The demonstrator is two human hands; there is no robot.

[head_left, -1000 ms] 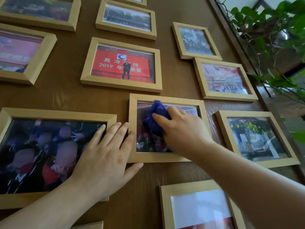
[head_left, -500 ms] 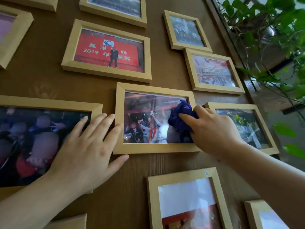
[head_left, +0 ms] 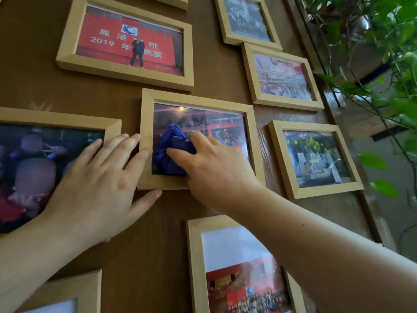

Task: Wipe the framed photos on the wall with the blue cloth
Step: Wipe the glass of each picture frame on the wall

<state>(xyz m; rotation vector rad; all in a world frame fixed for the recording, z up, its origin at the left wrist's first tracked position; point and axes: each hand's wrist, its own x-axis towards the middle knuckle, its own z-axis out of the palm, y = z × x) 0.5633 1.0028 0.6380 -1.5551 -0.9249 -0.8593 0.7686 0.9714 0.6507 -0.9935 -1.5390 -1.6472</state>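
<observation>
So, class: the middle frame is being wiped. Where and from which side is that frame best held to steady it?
Hold the middle frame by its bare left rail, coming from the left as the left hand does. The right hand presses the blue cloth on the glass, so that raised rail is probably the easiest free edge.

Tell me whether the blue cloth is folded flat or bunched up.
Bunched up. The blue cloth is a crumpled wad with deep creases, pressed by the right hand against the left part of the middle frame's glass.
</observation>
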